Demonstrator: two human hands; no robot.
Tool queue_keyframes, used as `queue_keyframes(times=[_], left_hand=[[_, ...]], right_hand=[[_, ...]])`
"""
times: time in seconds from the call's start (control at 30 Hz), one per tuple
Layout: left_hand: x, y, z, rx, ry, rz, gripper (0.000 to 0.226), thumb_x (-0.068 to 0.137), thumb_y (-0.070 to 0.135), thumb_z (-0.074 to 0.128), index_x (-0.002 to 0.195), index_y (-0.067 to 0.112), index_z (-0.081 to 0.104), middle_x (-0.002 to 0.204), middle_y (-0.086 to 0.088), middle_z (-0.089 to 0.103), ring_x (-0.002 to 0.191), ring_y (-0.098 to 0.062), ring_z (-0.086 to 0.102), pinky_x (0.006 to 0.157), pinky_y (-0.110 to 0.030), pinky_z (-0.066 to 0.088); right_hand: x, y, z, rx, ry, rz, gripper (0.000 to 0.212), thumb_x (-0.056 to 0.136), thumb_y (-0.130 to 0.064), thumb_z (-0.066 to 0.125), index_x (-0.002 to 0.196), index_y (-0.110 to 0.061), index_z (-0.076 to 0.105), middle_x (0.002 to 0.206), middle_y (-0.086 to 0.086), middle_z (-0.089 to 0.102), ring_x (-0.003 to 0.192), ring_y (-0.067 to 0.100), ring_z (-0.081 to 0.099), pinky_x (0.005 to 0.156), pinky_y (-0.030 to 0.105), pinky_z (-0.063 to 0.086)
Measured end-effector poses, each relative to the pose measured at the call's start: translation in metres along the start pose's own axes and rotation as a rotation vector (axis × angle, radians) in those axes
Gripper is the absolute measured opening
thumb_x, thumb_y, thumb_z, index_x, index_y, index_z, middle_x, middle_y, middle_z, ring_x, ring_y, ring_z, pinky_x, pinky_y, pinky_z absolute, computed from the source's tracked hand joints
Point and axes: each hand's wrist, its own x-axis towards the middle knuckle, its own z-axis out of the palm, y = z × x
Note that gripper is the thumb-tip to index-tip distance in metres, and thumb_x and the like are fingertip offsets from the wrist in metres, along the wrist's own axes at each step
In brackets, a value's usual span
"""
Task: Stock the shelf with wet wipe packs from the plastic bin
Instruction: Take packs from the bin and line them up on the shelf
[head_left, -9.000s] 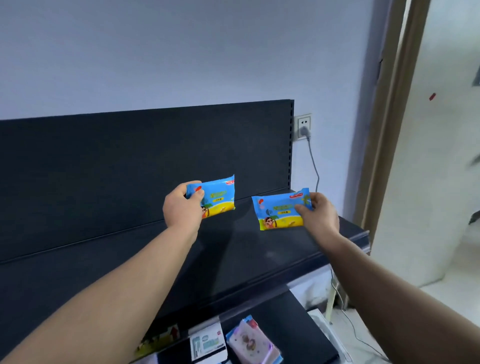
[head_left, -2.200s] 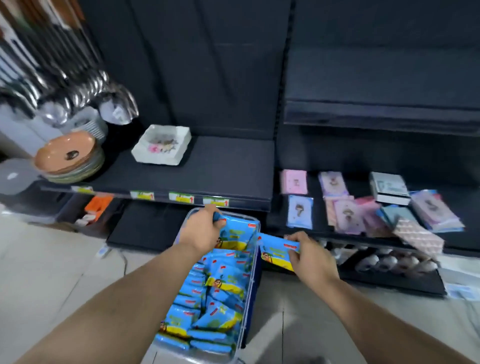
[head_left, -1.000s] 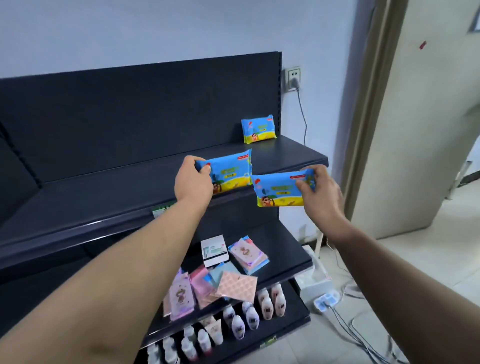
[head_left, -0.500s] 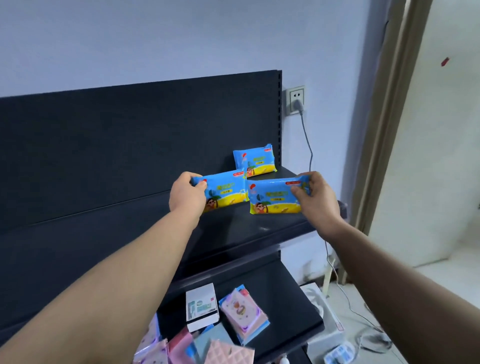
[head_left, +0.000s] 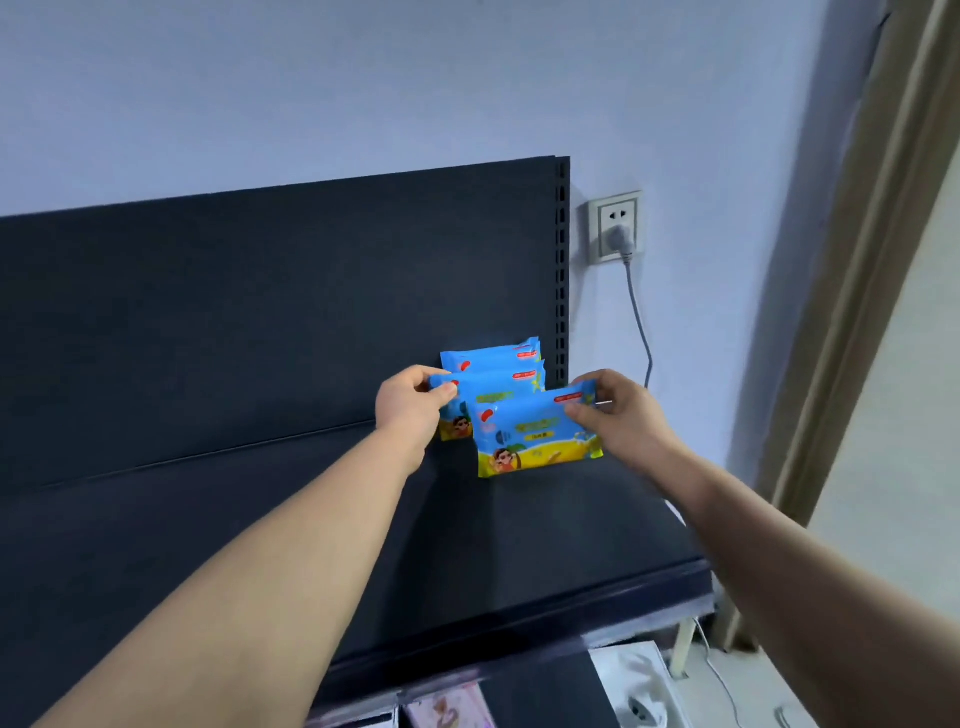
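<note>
Blue-and-yellow cartoon-printed wipe packs (head_left: 535, 436), black shelf (head_left: 519, 545), lavender wall (head_left: 363, 88)

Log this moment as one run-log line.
left hand: grips middle pack | right hand: grips front pack | rear pack: behind them at back panel

a small shop: dark retail shelf (head_left: 519, 545) with slotted back panel (head_left: 260, 312), identical wet wipe packs (head_left: 535, 436) lined up.

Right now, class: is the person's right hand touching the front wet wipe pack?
Touching. The head view shows the right hand pinching the front wet wipe pack at its top right corner, thumb lying across its face.
</note>
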Motion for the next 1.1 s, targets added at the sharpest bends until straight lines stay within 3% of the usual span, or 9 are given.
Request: queue_keyframes(times=[0.17, 0.3, 0.43, 0.6, 0.67, 0.77, 0.87, 0.97, 1.1], left_hand=[[0.018, -0.002, 0.025, -0.036, 0.040, -0.068, 0.008, 0.087, 0.013, 0.067, 0.093, 0.019, 0.068, 0.096, 0.004, 0.070, 0.093, -0.014, 0.065, 0.072, -0.028, 0.051], [0.024, -0.004, 0.036, -0.147, 0.143, -0.132, 0.013, 0.086, 0.009, 0.068, 0.098, 0.012, 0.065, 0.096, 0.000, 0.069, 0.088, -0.015, 0.064, 0.059, -0.024, 0.044], [0.027, -0.005, 0.041, -0.198, 0.188, -0.165, 0.008, 0.088, 0.007, 0.065, 0.094, 0.012, 0.062, 0.095, -0.002, 0.069, 0.087, -0.017, 0.066, 0.058, -0.024, 0.044], [0.030, -0.010, 0.030, -0.219, 0.171, -0.131, 0.016, 0.093, 0.012, 0.058, 0.092, 0.025, 0.067, 0.106, 0.002, 0.068, 0.098, -0.013, 0.063, 0.086, -0.032, 0.053], [0.026, -0.013, 0.023, -0.187, 0.163, -0.109, 0.011, 0.091, 0.025, 0.063, 0.102, 0.026, 0.065, 0.113, 0.005, 0.064, 0.105, -0.012, 0.059, 0.097, -0.037, 0.049], [0.020, -0.021, 0.020, 0.114, 0.027, -0.078, 0.070, 0.075, 0.041, 0.078, 0.133, 0.016, 0.048, 0.131, 0.003, 0.053, 0.118, -0.014, 0.052, 0.100, -0.032, 0.044], [0.015, -0.028, 0.029, 0.480, -0.020, -0.031, 0.103, 0.057, 0.049, 0.087, 0.142, 0.017, 0.036, 0.138, 0.002, 0.047, 0.127, -0.017, 0.046, 0.103, -0.039, 0.043], [0.013, -0.026, 0.040, 0.532, -0.002, -0.031, 0.084, 0.063, 0.040, 0.086, 0.132, 0.018, 0.042, 0.126, 0.004, 0.053, 0.118, -0.017, 0.050, 0.095, -0.035, 0.047], [0.011, -0.023, 0.051, 0.530, 0.031, -0.021, 0.047, 0.073, 0.037, 0.079, 0.107, 0.020, 0.051, 0.107, 0.005, 0.060, 0.097, -0.016, 0.057, 0.079, -0.032, 0.050]], right_hand=[[0.029, 0.011, -0.004, 0.036, -0.085, 0.007, 0.018, 0.088, -0.011, 0.063, 0.088, -0.030, 0.063, 0.095, 0.027, 0.062, 0.094, 0.035, 0.066, 0.065, 0.031, 0.052], [0.048, 0.017, -0.003, 0.042, -0.101, 0.011, 0.019, 0.088, -0.012, 0.062, 0.087, -0.030, 0.065, 0.080, 0.022, 0.054, 0.073, 0.027, 0.057, 0.064, 0.033, 0.046], [0.063, 0.021, 0.004, 0.049, -0.081, 0.039, 0.016, 0.087, -0.015, 0.063, 0.094, -0.028, 0.066, 0.082, 0.017, 0.063, 0.077, 0.030, 0.061, 0.067, 0.037, 0.050], [0.077, 0.020, 0.025, 0.003, -0.018, 0.025, 0.012, 0.085, -0.020, 0.067, 0.085, -0.031, 0.062, 0.092, 0.017, 0.068, 0.077, 0.029, 0.065, 0.072, 0.044, 0.054], [0.082, 0.022, 0.032, -0.019, 0.031, 0.024, 0.009, 0.085, -0.021, 0.067, 0.091, -0.027, 0.064, 0.081, 0.012, 0.066, 0.070, 0.025, 0.063, 0.067, 0.040, 0.054], [0.082, 0.022, 0.036, -0.059, 0.084, 0.007, 0.021, 0.084, -0.019, 0.067, 0.104, -0.020, 0.061, 0.072, -0.006, 0.056, 0.061, 0.008, 0.054, 0.060, 0.027, 0.046], [0.079, 0.027, 0.034, -0.099, 0.091, 0.026, 0.053, 0.075, -0.025, 0.077, 0.120, -0.018, 0.050, 0.102, -0.004, 0.060, 0.093, 0.015, 0.060, 0.081, 0.034, 0.050], [0.075, 0.032, 0.033, -0.256, -0.049, 0.067, 0.061, 0.080, -0.022, 0.071, 0.133, -0.014, 0.042, 0.125, 0.001, 0.056, 0.114, 0.023, 0.054, 0.085, 0.031, 0.044], [0.075, 0.029, 0.035, -0.374, -0.174, 0.023, 0.031, 0.093, -0.017, 0.052, 0.124, -0.017, 0.047, 0.101, -0.003, 0.055, 0.091, 0.022, 0.052, 0.067, 0.027, 0.035]])
